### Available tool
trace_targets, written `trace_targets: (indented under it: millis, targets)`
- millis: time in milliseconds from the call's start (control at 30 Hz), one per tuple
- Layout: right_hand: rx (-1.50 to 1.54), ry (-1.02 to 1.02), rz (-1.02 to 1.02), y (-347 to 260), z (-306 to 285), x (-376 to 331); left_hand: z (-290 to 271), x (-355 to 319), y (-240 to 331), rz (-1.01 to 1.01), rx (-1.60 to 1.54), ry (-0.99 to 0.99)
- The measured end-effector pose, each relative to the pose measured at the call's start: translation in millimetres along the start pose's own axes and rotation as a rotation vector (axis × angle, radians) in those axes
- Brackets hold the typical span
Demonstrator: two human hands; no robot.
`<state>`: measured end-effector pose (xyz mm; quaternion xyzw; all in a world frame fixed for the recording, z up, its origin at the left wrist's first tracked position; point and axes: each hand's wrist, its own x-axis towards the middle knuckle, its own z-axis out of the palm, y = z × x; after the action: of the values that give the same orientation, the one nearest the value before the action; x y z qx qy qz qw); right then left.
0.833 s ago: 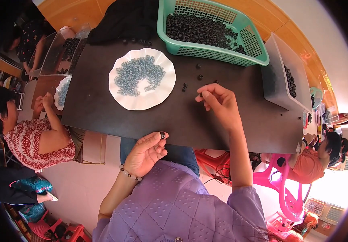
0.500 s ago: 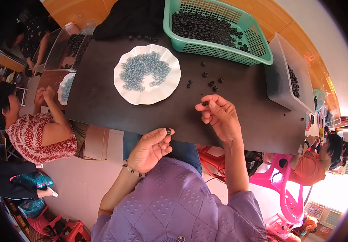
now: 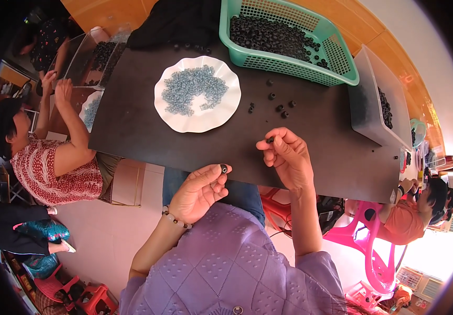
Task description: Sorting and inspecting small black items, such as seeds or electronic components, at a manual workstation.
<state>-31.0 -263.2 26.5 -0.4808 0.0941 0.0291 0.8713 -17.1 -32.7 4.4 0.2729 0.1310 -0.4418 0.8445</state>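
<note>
My left hand is closed in a pinch near the front edge of the dark table. Between thumb and forefinger it holds a small black round piece with a pale ring on its face. To the right and a little farther forward, my right hand pinches another small black piece in its fingertips. A gap separates the two hands. Beyond them a white scalloped plate carries many tiny clear-blue pieces. Several loose black round pieces lie on the table past my right hand.
A green basket filled with black pieces stands at the back, beside a clear plastic bin on the right. Black cloth lies at the far left. A co-worker in a red patterned top sits left; another person sits right.
The co-worker on the left has raised both hands. Table and containers have shifted slightly to the right in the picture. Both my hands keep their pinches on the black pieces.
</note>
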Motion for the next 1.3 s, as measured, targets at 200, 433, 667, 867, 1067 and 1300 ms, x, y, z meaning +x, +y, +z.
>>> trace_targets:
  millis: [200, 433, 667, 867, 1067, 1300]
  targets:
    - [0.01, 0.057, -0.084, 7.9, 0.3, -1.6, 3.8, 0.0, -2.3, -0.003, 0.013, -0.006]
    - [0.037, 0.124, -0.079, 9.5, 8.3, -5.5, 5.4, -0.3, -3.5, -0.02, 0.012, -0.008]
    - [-0.039, 0.084, -0.107, 9.7, 10.5, -7.4, 7.8, 1.9, -2.3, -0.005, 0.015, -0.011]
    - [-0.066, 0.068, -0.158, 4.9, 20.2, -6.6, 10.3, 1.9, -0.2, 0.011, 0.022, -0.038]
    - [-0.089, 0.064, -0.197, -0.9, 15.9, -4.6, 5.1, -5.8, 2.5, -0.005, -0.021, -0.052]
    - [-0.199, -0.042, -0.227, 8.5, 48.7, -11.1, 12.9, -24.2, 7.0, 0.067, -0.041, -0.088]
